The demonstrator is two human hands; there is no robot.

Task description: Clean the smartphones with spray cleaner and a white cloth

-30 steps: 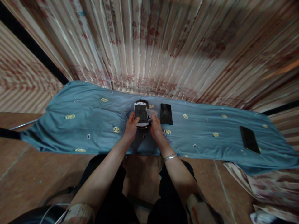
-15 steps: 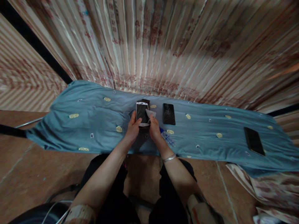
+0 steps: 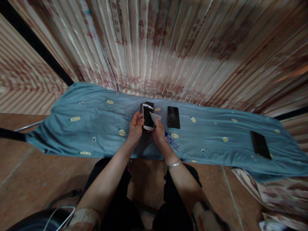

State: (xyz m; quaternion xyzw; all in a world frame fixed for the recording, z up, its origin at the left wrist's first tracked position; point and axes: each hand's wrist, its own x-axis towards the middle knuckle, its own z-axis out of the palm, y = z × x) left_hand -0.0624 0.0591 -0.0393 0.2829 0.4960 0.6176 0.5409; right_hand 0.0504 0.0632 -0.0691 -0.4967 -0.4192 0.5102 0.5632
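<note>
Counter [image 3: 72,138] draped in a blue cloth [image 3: 96,128] with scattered yellow oval motifs; pleated patterned curtain [image 3: 168,48] hangs directly behind it. Left hand [image 3: 135,128] is closed around the lower left edge of a white-framed phone [image 3: 148,117], thumb on the side, screen dark and facing up, the phone raised a little above the cloth near the counter's middle. A darker object [image 3: 146,104] shows just behind the phone's top edge; cannot tell what it is. Right hand [image 3: 159,133] sits just beside the phone on its right, fingertips pinched on a small pale sheet [image 3: 155,117] whose corner lies over the phone's right edge. Silver bangle [image 3: 174,164] on the right wrist. Small clear blue-tinted bottle [image 3: 172,142] lies on the cloth just right of the right hand. Black phone [image 3: 173,117] with a cracked screen lies flat near the white one, apart from it. Another black phone [image 3: 260,145] lies flat well apart, near the counter's right end.
</note>
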